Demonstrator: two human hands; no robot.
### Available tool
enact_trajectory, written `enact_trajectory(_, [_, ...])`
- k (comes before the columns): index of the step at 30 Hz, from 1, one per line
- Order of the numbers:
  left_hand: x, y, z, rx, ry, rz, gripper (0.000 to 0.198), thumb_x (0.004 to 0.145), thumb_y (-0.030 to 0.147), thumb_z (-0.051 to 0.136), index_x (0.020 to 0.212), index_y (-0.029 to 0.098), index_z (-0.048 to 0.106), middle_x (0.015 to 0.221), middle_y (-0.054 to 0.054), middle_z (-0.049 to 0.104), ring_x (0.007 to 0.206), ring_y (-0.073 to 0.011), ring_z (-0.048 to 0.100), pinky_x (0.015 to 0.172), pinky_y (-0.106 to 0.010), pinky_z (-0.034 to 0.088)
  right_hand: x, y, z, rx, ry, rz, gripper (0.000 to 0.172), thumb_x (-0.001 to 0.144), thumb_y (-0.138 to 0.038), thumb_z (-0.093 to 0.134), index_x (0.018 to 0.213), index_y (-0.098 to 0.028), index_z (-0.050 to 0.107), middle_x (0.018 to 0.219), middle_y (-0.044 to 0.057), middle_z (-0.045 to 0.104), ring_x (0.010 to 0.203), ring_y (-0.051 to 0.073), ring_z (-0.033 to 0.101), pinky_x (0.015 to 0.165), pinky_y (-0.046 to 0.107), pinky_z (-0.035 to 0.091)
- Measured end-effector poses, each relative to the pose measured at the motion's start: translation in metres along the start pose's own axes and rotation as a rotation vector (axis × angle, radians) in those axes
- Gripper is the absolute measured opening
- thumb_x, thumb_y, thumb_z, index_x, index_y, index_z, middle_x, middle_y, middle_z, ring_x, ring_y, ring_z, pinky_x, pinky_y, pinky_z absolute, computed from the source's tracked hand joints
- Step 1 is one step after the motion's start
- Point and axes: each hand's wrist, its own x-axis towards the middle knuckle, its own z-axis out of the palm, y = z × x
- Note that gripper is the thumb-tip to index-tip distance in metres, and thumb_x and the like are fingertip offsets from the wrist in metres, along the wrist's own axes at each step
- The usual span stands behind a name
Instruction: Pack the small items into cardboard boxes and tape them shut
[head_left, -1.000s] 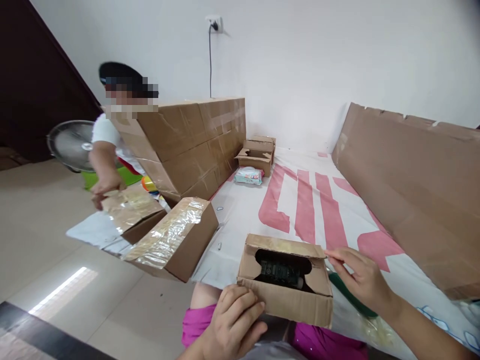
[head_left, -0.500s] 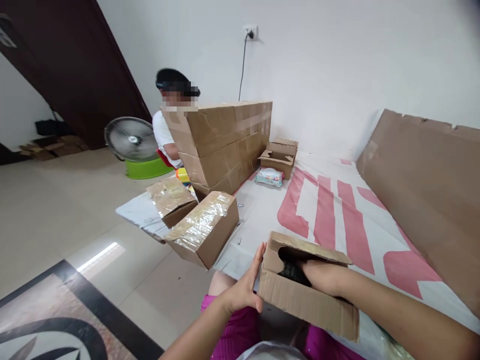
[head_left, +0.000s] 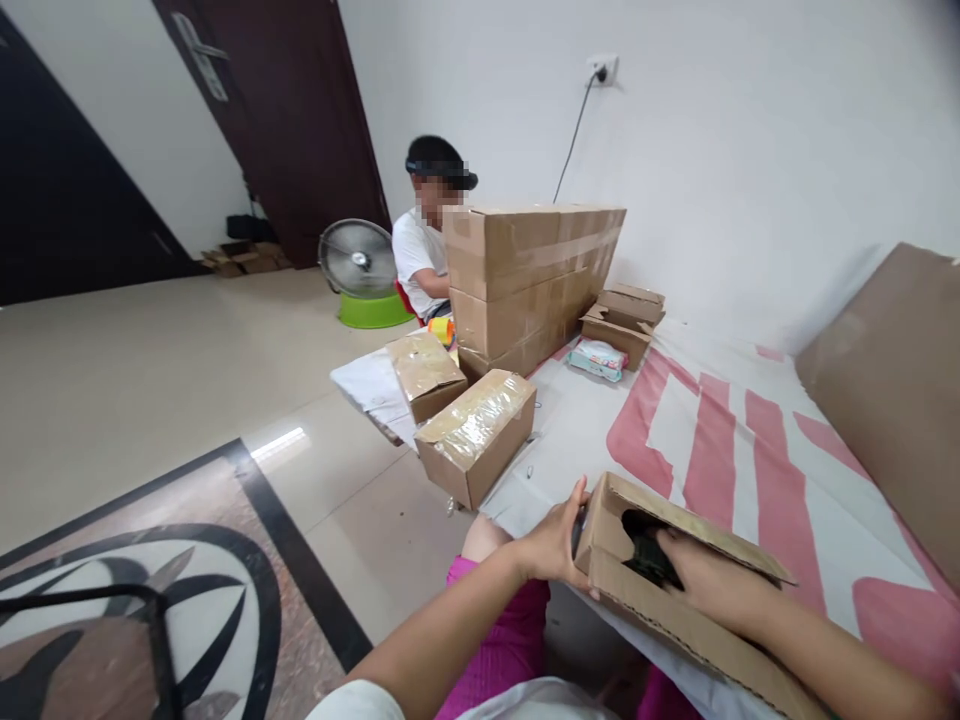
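An open cardboard box (head_left: 705, 640) lies at the near edge of the table, its upper flap raised. My left hand (head_left: 555, 540) grips its left end, fingers near the top corner and thumb lower down. Inside the box is something dark (head_left: 651, 555), mostly hidden. My right hand (head_left: 705, 580) reaches into the box and touches this dark thing; its fingertips are out of sight, so their grip does not show.
Two taped cardboard boxes (head_left: 480, 425) sit left on the table. Behind them rises a stack of cartons (head_left: 525, 280), with a person (head_left: 416, 250) beyond. A wipes pack (head_left: 598, 360) lies by an open carton (head_left: 619, 325). A cardboard sheet (head_left: 885, 340) leans right; a fan (head_left: 358, 260) stands on the floor.
The view has swung left, so everything sits further right. My left hand stays at the box's end. My right hand is still inside the box, with more of its back showing.
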Motion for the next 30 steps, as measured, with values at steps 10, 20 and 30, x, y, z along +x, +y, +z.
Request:
enact_trajectory(10, [-0.001,-0.013,0.004,0.041,0.031,-0.019,0.162,0.034,0.061,0.09,0.153,0.019,-0.012,0.159,-0.023,0.016,0.144,-0.0427,0.019,0.118,-0.052,0.015,-0.023,0.01,-0.054,-0.022,0.239,0.034,0.05,0.089,-0.044,0.043,0.133,-0.022,0.048,0.124,0.012,0.064,0.106,0.031,0.063,0.086,0.044,0.053])
enact_trajectory(20, [-0.007,-0.004,0.003,-0.029,0.083,-0.114,0.153,0.043,0.052,0.091,0.153,0.02,-0.011,0.161,-0.019,0.009,0.147,-0.0366,0.011,0.12,-0.052,0.008,-0.094,0.056,-0.067,0.101,0.429,0.288,0.046,0.086,-0.048,0.049,0.126,-0.025,0.052,0.12,0.01,0.066,0.105,0.031,0.063,0.083,0.041,0.054])
enact_trajectory(30, [0.042,0.003,-0.029,-0.321,0.161,-0.172,0.144,0.045,0.05,0.091,0.154,0.025,-0.001,0.159,-0.014,0.018,0.144,-0.0362,0.02,0.117,-0.048,0.021,-0.113,0.072,0.037,0.775,0.704,0.645,0.043,0.088,-0.051,0.038,0.084,-0.018,0.065,0.071,0.007,0.072,0.065,0.026,0.07,0.056,0.035,0.058])
